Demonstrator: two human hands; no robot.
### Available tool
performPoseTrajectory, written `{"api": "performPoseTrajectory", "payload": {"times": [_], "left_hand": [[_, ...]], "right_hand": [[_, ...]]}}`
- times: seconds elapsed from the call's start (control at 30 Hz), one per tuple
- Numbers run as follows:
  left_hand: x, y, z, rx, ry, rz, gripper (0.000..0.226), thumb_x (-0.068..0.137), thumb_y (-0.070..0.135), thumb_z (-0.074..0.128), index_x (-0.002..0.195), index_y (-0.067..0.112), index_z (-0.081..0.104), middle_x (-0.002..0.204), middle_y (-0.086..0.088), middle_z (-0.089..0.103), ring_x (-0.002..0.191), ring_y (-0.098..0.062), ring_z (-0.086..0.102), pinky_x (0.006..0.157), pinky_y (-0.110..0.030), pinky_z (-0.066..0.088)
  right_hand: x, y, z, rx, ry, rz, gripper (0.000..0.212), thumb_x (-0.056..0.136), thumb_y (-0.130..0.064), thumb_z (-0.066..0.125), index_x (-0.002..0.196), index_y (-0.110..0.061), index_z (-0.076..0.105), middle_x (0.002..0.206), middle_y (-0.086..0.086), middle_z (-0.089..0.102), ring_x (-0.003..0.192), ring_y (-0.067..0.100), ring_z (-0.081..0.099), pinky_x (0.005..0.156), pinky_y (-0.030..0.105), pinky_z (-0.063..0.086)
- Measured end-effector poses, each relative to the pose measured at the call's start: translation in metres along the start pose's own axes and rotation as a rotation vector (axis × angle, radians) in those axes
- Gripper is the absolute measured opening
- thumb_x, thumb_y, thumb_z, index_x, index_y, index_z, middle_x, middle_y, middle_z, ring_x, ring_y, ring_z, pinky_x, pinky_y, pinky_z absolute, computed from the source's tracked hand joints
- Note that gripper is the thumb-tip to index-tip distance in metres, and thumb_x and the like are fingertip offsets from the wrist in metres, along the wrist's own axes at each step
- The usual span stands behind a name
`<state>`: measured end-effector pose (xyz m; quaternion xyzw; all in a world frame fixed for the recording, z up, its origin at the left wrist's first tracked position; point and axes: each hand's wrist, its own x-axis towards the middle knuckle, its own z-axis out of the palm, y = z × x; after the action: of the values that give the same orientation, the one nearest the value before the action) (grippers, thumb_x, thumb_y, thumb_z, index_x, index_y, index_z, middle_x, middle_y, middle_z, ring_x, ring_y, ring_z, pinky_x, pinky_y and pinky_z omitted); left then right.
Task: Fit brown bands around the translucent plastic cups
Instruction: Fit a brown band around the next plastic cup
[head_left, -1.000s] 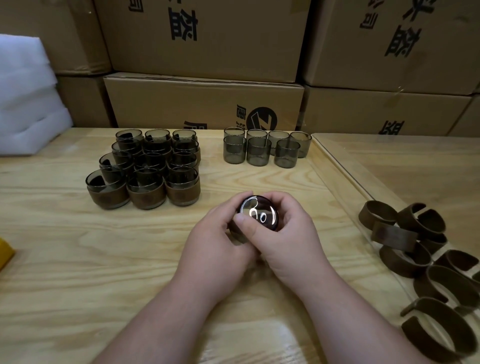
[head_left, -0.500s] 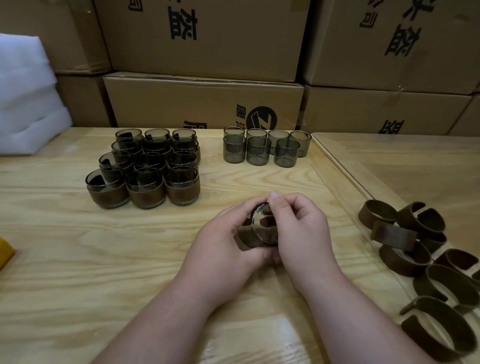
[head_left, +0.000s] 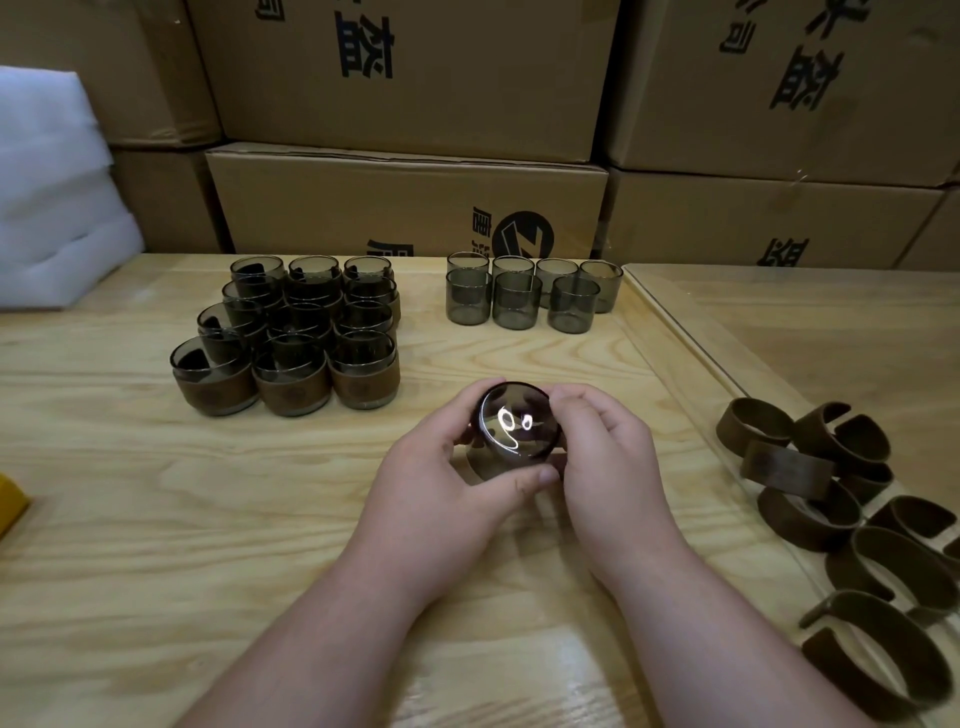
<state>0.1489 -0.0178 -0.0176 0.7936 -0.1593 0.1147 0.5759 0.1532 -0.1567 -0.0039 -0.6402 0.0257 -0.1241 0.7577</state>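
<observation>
The cup (head_left: 511, 431) sits tipped on its side between both hands, its round base turned up toward the camera, so its long axis runs toward the viewer and slightly up. The left hand (head_left: 441, 483) cradles it from below-left, thumb curled under the wall; the right hand (head_left: 605, 457) grips its right flank, fingers curled at the rim. Whether a brown band is already on it I cannot tell. Just above the worktop (head_left: 156, 519) it hovers. Finished banded cups (head_left: 291, 353) stand far left, 7 bare cups (head_left: 519, 296) behind, loose bands (head_left: 810, 467) lie to the right, nearer the right hand.
</observation>
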Motion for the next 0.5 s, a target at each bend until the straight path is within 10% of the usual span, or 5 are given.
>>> {"api": "performPoseTrajectory", "payload": {"times": [0.27,0.5], "left_hand": [[0.0011,0.0010,-0.0014,-0.025,0.036,-0.039,0.051,0.069,0.052,0.081,0.118,0.053,0.065,0.109,0.022,0.074,0.103,-0.007,0.069,0.093,-0.042,0.057],[0.0019,-0.0011,-0.0024,-0.081,0.042,-0.077,0.044,0.081,0.024,0.083,0.118,0.044,0.069,0.108,0.015,0.076,0.099,-0.010,0.072,0.089,-0.037,0.059]], "right_hand": [[0.0001,0.0074,-0.0006,-0.014,-0.189,-0.065,0.031,0.084,-0.019,0.052,0.104,-0.014,0.076,0.102,0.007,0.078,0.099,0.021,0.074,0.080,0.029,0.059],[-0.0018,0.0089,0.0005,-0.179,-0.224,-0.151,0.034,0.084,-0.027,0.063,0.116,-0.023,0.073,0.111,-0.005,0.077,0.108,0.013,0.070,0.091,0.029,0.056]]}}
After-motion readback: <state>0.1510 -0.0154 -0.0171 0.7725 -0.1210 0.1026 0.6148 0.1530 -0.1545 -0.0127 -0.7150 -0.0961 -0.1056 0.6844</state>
